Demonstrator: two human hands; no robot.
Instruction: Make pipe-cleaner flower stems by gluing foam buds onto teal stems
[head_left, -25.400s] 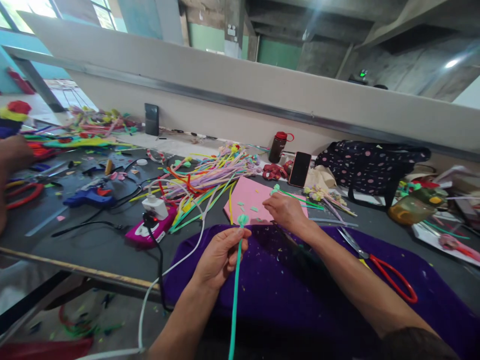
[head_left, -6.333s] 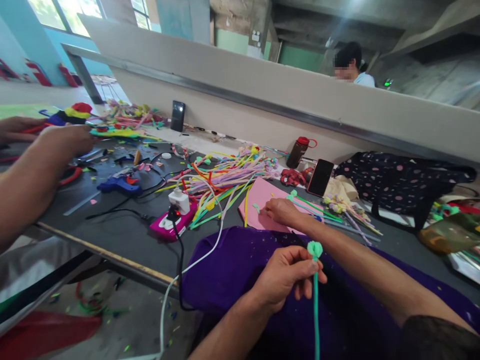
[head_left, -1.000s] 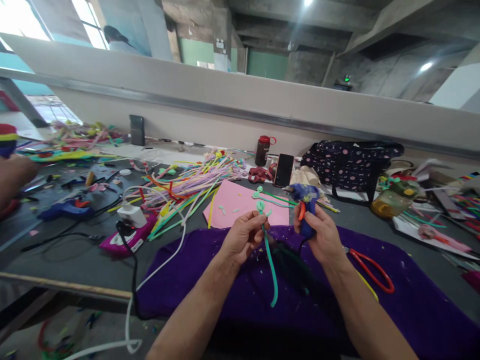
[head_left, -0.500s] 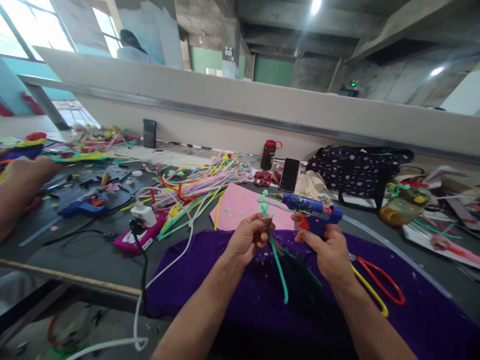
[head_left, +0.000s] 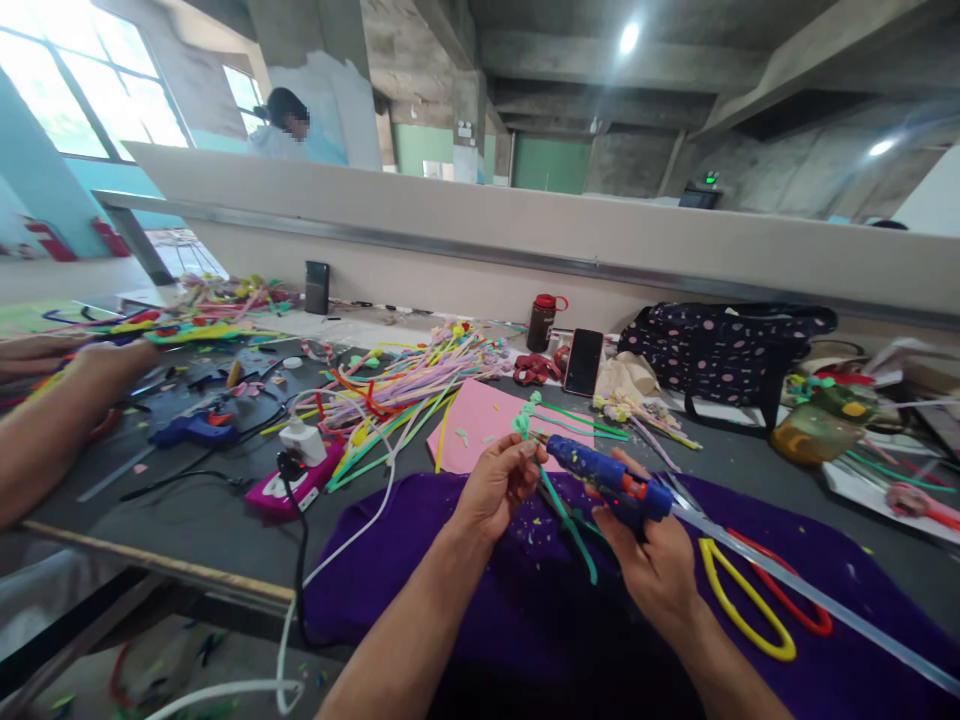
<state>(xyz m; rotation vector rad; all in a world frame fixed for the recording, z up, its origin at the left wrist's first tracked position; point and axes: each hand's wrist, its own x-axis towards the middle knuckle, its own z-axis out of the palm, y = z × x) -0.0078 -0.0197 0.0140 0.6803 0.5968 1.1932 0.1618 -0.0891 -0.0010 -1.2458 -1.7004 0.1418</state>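
Moved since half a second before: the glue gun [head_left: 592,466]. Nozzle had dropped from out over the pink sheet [head_left: 484,405] to the fingertips of the left hand [head_left: 495,487].

"Grip status?"

"Left hand was pinched, thumb against fingers, on the mint-green stem [head_left: 576,540], just under its looped head. Right hand [head_left: 654,552] was wrapped round the gun's handle. Hands were near each other, not touching."

"Nozzle on the stem?"

"Couldn't tell, too small. At the head or just beside it."

"Where did the stem run?"

"Head stuck up past the left fingertips, tail slanted down between the hands, over the purple cloth [head_left: 390,560]."

"Right side?"

"Clear glue stick [head_left: 810,592] stuck out of the gun's rear, trailed past the right wrist and crossed over the scissors [head_left: 780,654], one yellow handle, one red."

"Beyond the hands?"

"Pink sheet with small green scraps [head_left: 463,438], then green stems [head_left: 585,420] lying just past the fingertips. Farther out: phone [head_left: 583,360] propped up, red-lidded bottle [head_left: 541,325], patterned bag [head_left: 727,350] off beyond the right hand."

"Left side?"

"Loose bundle of coloured stems [head_left: 420,370] beyond the left hand, magenta power strip [head_left: 324,478] nearer, second glue gun [head_left: 193,430] lying past that. Co-worker's hands [head_left: 124,365] were at the far left, well apart from ours; what they held was unclear."
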